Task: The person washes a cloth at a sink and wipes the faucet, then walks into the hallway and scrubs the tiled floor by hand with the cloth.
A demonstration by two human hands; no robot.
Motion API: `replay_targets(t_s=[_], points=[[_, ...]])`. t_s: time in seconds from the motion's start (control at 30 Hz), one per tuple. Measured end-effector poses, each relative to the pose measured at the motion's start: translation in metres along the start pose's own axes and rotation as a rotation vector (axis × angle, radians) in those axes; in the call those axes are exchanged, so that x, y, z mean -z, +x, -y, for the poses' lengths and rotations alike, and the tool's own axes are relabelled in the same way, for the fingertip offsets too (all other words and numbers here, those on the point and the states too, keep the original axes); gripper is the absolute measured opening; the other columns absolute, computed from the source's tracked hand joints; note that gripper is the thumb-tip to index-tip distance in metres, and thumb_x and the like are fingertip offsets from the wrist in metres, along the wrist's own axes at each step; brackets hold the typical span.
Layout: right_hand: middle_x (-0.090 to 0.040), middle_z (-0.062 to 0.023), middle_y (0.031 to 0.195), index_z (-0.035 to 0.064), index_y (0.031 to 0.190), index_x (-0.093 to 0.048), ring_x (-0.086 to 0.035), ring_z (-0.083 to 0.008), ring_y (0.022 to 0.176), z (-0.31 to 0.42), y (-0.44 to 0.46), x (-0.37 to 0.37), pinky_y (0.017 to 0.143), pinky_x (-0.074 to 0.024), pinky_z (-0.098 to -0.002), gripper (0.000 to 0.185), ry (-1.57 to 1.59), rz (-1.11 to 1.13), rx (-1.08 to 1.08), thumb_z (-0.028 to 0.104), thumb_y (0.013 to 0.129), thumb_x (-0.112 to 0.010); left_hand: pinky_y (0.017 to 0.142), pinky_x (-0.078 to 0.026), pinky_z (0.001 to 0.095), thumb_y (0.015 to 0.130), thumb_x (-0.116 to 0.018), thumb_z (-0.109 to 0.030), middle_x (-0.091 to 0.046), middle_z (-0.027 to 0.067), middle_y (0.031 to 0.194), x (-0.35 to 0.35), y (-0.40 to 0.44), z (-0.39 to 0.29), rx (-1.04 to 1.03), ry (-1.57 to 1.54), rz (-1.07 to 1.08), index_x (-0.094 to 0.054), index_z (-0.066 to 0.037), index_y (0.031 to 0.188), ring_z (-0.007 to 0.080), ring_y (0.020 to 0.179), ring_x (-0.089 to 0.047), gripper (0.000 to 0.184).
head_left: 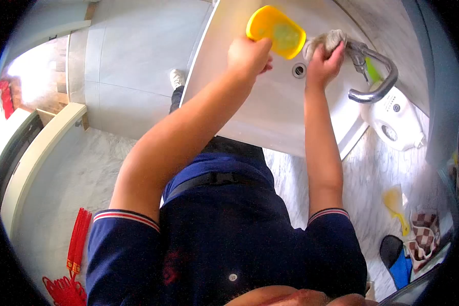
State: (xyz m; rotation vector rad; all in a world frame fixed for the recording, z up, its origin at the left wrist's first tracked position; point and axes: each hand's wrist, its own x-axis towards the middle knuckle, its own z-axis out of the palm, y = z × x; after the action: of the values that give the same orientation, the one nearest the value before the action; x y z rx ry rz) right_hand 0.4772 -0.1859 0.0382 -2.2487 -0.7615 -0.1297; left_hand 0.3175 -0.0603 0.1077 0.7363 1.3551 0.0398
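My left hand [249, 57] grips the near end of a yellow plastic scoop or shallow container [276, 29], tilted over the white sink basin [214, 76]. To the right, my right hand [324, 67] has its fingers wrapped round a crumpled greyish cloth [331, 42]. The cloth is up against the base of the curved metal faucet [385, 61]. Between and just below the two hands lies the round drain [299, 70]. Whether anything is inside the yellow container cannot be made out.
Beside the faucet are a bright green item [373, 70] and a white appliance or bottle [397, 120]. A yellow brush-like item [394, 204], checkered cloth [424, 237] and blue-black item [397, 260] lie lower right. Red tassels [77, 239] hang lower left. A white shoe [177, 79] shows beside the basin.
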Motion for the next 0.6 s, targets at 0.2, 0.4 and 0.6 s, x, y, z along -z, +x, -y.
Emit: replay_targets(t_s=[0.2,0.4,0.6], points=[[-0.064,-0.0151,0.12,0.0087,0.126,-0.06,-0.06,-0.0374,0.109,0.043,0.037,-0.056,0.095,-0.0454,-0.0479,0.052,-0.379,0.172,-0.11,0.022,0.075,-0.066,0.054,-0.056,0.0297,0.085,-0.058,-0.015,-0.063,0.0105,0.07,0.076,-0.064,0.017,0.024,0.026,-0.043,-0.064,0.006,0.094,0.0166,0.057,-0.064,0.023],[-0.064,-0.0125,0.117,0.0116,0.114,-0.065,-0.06,-0.0364,0.108,0.026,0.034,-0.042,0.091,-0.0482,-0.0485,0.04,-0.052,0.304,0.548,0.006,0.075,-0.064,0.057,-0.056,0.0289,0.089,-0.057,-0.016,-0.063,0.0098,0.07,0.105,-0.082,0.031,0.007,0.046,-0.014,-0.062,0.006,0.092,0.0159,0.058,-0.064,0.023],[-0.066,-0.0132,0.114,0.0095,0.109,-0.066,-0.062,-0.0364,0.103,-0.017,0.042,-0.046,0.089,-0.0498,-0.0468,0.032,-0.389,-0.123,0.112,0.01,0.077,-0.06,0.058,-0.053,0.0301,0.094,-0.058,-0.024,-0.063,0.0084,0.073,0.109,-0.083,0.037,0.024,0.034,0.015,-0.06,0.002,0.095,0.017,0.058,-0.062,0.026]])
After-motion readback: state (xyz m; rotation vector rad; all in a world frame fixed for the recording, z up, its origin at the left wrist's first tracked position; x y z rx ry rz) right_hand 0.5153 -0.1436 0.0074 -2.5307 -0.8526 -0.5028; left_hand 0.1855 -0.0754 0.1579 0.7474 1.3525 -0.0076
